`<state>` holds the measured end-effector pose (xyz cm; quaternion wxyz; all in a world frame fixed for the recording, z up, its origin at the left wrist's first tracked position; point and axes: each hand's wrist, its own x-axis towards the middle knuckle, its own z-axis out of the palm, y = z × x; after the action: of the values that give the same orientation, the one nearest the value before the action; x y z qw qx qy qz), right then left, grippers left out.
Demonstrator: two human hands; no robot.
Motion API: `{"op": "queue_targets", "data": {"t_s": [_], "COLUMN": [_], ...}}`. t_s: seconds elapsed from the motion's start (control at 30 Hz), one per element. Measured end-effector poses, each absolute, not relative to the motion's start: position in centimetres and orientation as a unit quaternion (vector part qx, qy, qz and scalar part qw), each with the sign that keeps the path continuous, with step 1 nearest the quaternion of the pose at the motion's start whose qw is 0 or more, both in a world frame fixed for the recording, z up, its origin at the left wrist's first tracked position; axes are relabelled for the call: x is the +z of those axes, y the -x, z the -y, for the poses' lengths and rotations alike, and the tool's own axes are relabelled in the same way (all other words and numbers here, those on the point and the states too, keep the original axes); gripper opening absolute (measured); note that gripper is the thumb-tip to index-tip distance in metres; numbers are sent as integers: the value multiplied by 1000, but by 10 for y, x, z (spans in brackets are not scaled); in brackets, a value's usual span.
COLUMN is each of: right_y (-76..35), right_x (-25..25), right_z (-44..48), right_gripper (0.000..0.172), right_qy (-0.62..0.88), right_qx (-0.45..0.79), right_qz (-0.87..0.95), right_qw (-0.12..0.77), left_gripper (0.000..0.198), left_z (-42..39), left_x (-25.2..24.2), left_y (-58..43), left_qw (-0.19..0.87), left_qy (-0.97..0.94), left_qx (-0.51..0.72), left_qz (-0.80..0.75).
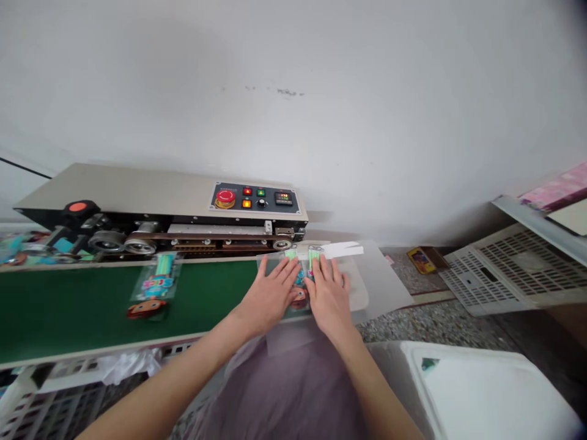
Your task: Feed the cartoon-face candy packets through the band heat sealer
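Note:
My left hand [266,297] lies flat with its fingers spread over a small transparent bag [299,298] at the right end of the green conveyor belt [202,290]. Inside that bag are green, blue and orange-brown parts, partly covered by my fingers. My right hand [329,296] is also flat, palm down, over a second bag [314,253] whose green top shows beyond the fingertips; the rest of it is hidden. Farther left on the belt lies another bagged item [157,282] with a green strip, a blue and pink middle and an orange-brown end.
Behind the belt stands a band sealing machine [147,192] with rollers and a lit control panel [257,200]. More bagged items [27,247] are piled far left. A white lidded box [490,391] stands front right, and a plastic crate [499,263] tilts at right.

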<state>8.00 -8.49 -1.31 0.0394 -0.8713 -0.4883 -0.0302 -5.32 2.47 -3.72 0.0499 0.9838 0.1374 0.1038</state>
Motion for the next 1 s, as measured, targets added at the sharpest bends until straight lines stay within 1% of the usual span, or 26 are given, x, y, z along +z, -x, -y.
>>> {"op": "queue_targets", "data": {"t_s": [0.13, 0.2, 0.27, 0.33, 0.4, 0.5, 0.6, 0.73, 0.83, 0.93, 1.0], "right_y": [-64, -63, -70, -84, -100, -114, -115, -103, -89, -77, -72], "right_x": [-11, -7, -3, -2, -4, -11, -18, -20, -19, -17, -16], "right_z": [74, 71, 74, 80, 88, 95, 97, 91, 81, 74, 71], "right_gripper": [54, 57, 57, 55, 52, 49, 47, 46, 46, 45, 45], "right_qy": [871, 867, 857, 846, 845, 859, 862, 850, 849, 853, 852], "right_qx": [-10, -4, -4, -9, -12, -4, 0, 2, 2, -2, 1], "right_qz": [488, 490, 496, 498, 492, 480, 484, 506, 509, 504, 505], "right_qw": [56, 87, 138, 191, 211, 179, 149, 146, 143, 138, 138], "left_gripper": [52, 51, 52, 52, 52, 55, 56, 53, 54, 57, 54], "left_z": [-43, -45, -39, -28, -16, -8, -17, -39, -49, -49, -46], "left_x": [-27, -15, -3, 3, -1, -17, -27, -17, -5, 1, 3], "left_y": [82, 87, 81, 64, 43, 25, 33, 64, 87, 111, 129], "left_qw": [41, 33, 31, 45, 70, 82, 82, 101, 94, 63, 57], "left_qy": [-986, -981, -976, -980, -987, -986, -985, -988, -985, -976, -972], "left_qx": [78, 61, 62, 75, 81, 94, 92, 29, -4, 24, 54], "left_qz": [-143, -181, -207, -179, -119, -108, -123, -112, -147, -207, -223]}}
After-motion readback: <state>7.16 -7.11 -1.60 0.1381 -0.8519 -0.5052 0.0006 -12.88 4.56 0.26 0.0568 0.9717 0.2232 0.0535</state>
